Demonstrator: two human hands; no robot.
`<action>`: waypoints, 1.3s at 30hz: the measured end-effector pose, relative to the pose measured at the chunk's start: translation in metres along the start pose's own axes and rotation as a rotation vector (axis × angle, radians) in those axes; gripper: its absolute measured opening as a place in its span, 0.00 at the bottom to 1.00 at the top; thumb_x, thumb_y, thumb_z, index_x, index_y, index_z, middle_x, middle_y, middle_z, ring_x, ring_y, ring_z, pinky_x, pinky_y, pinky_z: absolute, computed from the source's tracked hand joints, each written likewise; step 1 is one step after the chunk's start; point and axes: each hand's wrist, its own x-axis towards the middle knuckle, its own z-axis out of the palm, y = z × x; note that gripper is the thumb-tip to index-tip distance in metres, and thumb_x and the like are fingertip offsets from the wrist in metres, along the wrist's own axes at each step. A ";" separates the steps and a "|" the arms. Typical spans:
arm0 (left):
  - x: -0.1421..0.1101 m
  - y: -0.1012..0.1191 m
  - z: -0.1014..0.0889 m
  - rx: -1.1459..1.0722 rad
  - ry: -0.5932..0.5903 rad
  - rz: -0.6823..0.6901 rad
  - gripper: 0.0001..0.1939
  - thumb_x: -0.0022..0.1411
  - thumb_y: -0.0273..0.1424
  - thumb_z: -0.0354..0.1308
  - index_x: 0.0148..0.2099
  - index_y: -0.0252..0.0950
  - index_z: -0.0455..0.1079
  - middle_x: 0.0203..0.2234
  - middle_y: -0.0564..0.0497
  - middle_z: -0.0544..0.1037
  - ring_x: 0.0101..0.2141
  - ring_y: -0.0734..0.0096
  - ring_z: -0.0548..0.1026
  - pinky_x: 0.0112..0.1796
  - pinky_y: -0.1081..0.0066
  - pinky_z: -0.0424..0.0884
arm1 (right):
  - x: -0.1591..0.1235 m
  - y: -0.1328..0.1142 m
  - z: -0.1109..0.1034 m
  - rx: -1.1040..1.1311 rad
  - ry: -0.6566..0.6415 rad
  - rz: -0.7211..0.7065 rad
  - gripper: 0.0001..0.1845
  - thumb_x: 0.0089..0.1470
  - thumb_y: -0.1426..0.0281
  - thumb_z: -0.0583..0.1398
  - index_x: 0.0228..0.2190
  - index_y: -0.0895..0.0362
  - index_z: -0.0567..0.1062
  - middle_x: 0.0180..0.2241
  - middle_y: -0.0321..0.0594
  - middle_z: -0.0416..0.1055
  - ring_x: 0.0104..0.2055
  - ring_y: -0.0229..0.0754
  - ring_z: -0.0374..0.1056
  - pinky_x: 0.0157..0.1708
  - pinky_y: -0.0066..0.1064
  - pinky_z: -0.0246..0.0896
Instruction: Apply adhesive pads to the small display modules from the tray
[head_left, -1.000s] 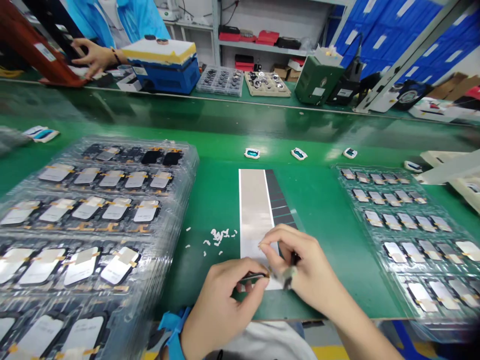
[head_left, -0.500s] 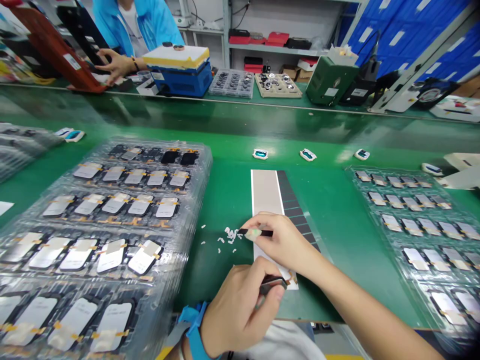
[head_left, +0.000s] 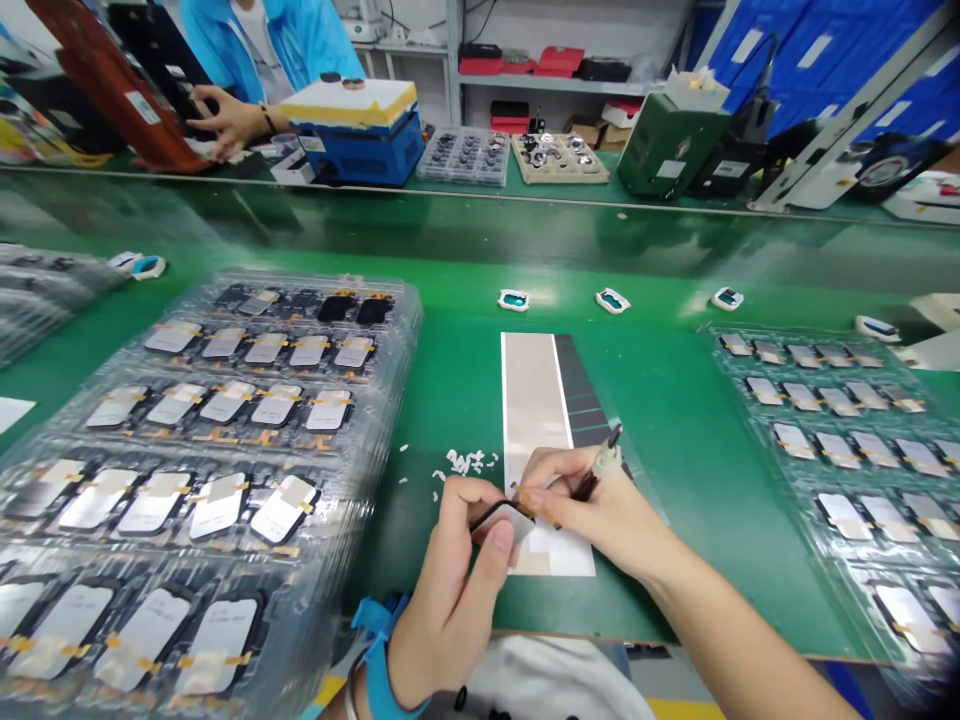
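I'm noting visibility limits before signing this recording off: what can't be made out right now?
- Head view: underside of the small panel, turned away, partly behind the left hand.
- Head view: lower end of the dark tool, hidden by the right hand.
- Head view: print on the panels in the left tray stack, too small and blurred.
- Head view: that stack's near end, cut off by the bottom edge.
- Head view: the co-worker's head, cut off by the top edge.

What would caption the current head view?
Left hand holds a small screen part while the right pinches its orange flex, pen-like tool tucked in hand.
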 end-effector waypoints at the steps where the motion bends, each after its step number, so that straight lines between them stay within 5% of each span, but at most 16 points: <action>1: 0.000 0.001 0.000 0.014 -0.002 -0.016 0.10 0.77 0.43 0.43 0.46 0.42 0.55 0.31 0.54 0.66 0.32 0.71 0.67 0.34 0.71 0.63 | -0.001 0.000 -0.001 0.010 -0.008 0.001 0.20 0.49 0.53 0.68 0.23 0.57 0.76 0.17 0.30 0.61 0.18 0.29 0.46 0.17 0.25 0.37; 13: 0.006 0.004 0.001 0.008 -0.017 -0.078 0.14 0.75 0.46 0.45 0.45 0.41 0.56 0.27 0.57 0.62 0.26 0.74 0.62 0.29 0.74 0.61 | -0.003 -0.003 -0.005 -0.036 -0.021 -0.008 0.14 0.54 0.61 0.65 0.22 0.57 0.76 0.13 0.24 0.49 0.17 0.29 0.39 0.16 0.26 0.31; 20: 0.010 0.010 0.002 -0.086 -0.015 -0.090 0.14 0.74 0.46 0.48 0.45 0.41 0.56 0.26 0.58 0.64 0.24 0.77 0.60 0.27 0.76 0.61 | -0.005 -0.007 0.001 -0.238 0.110 -0.225 0.08 0.55 0.68 0.65 0.26 0.57 0.80 0.23 0.34 0.71 0.23 0.32 0.58 0.22 0.26 0.51; 29: 0.010 0.000 0.003 -0.037 0.016 -0.090 0.09 0.76 0.40 0.48 0.45 0.41 0.56 0.25 0.59 0.62 0.23 0.78 0.59 0.23 0.78 0.55 | -0.006 -0.006 0.002 -0.331 0.123 -0.332 0.08 0.57 0.69 0.64 0.27 0.57 0.78 0.21 0.30 0.62 0.22 0.31 0.54 0.22 0.26 0.49; 36: 0.011 0.009 0.005 0.061 0.008 -0.119 0.09 0.77 0.39 0.44 0.43 0.41 0.56 0.27 0.58 0.65 0.27 0.75 0.65 0.30 0.75 0.64 | -0.035 -0.002 -0.006 -0.326 0.278 -0.365 0.20 0.70 0.64 0.49 0.31 0.53 0.75 0.34 0.36 0.68 0.39 0.37 0.66 0.41 0.29 0.60; 39: 0.010 0.008 0.004 0.185 -0.034 -0.081 0.07 0.77 0.36 0.43 0.44 0.41 0.57 0.29 0.56 0.69 0.30 0.73 0.69 0.34 0.72 0.66 | -0.058 0.013 -0.001 -0.338 0.424 -0.384 0.18 0.71 0.65 0.47 0.33 0.52 0.72 0.33 0.34 0.67 0.36 0.35 0.66 0.38 0.26 0.61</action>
